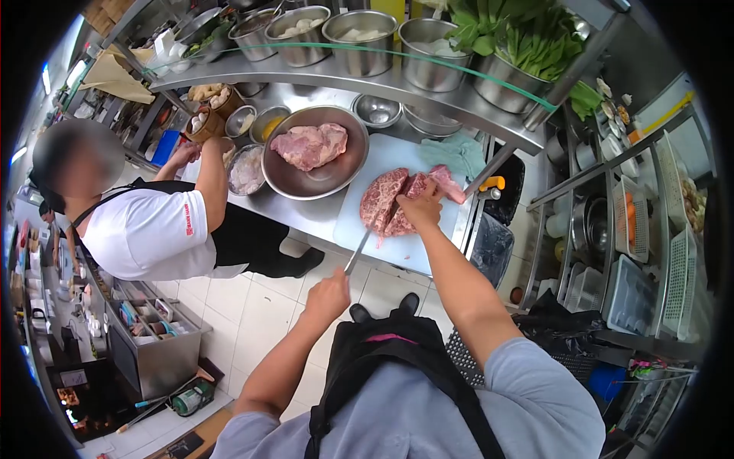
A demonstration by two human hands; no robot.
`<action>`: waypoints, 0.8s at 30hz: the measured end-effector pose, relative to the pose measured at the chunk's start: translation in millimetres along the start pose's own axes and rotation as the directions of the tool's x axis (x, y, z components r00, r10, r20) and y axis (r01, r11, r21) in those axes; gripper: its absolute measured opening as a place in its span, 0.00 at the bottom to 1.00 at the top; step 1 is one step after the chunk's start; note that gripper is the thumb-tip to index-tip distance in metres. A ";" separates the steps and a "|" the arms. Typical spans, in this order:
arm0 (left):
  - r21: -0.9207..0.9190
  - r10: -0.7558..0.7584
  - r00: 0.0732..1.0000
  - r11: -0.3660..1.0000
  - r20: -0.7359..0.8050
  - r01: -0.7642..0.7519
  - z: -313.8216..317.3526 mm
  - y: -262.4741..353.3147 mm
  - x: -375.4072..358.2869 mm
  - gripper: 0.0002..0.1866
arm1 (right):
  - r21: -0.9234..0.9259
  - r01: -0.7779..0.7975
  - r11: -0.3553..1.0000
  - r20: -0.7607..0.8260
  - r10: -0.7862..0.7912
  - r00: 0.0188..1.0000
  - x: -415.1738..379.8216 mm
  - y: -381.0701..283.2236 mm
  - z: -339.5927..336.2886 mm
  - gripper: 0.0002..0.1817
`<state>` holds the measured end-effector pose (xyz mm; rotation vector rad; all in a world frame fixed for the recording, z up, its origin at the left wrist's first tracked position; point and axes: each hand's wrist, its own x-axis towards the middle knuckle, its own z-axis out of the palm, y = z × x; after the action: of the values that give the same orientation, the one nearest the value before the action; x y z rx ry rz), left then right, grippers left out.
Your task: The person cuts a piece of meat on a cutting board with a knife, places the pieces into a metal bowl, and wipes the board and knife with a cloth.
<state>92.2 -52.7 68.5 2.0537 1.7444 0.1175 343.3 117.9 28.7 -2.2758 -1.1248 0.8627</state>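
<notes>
My left hand (327,297) is closed round the handle of a knife (356,256). Its blade points up and away from me, into the gap between a large marbled slab of raw meat (381,197) and the piece to its right. My right hand (422,206) presses on that right-hand piece of meat (403,222), its fingers bent over the top. A paler pink piece (446,182) lies beyond my fingers. All of the meat rests on a white cutting board (348,222). Part of the blade's tip is hidden by the meat.
A steel bowl (287,182) with a big piece of raw meat stands left of the board. Behind the board lies a green cloth (456,157). A shelf (336,74) carrying pots and leafy greens (527,57) hangs above. A co-worker (145,237) stands at the left.
</notes>
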 end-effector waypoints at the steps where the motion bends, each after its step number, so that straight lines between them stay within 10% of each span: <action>1: 0.026 0.042 0.999 0.999 0.015 -0.042 4.9 8.7 12.5 0.11 | -0.008 -0.010 1.000 0.012 0.010 1.000 2.8 1.6 -1.1 0.56; 24: 0.129 0.246 0.956 0.955 0.163 -0.268 44.7 43.3 145.3 0.11 | 0.210 0.059 0.976 -0.032 -0.053 0.998 -14.4 83.2 -22.9 0.51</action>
<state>176.3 69.3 13.6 2.3292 1.4309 -0.0852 396.9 56.6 -3.2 -2.0665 -1.0285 0.8826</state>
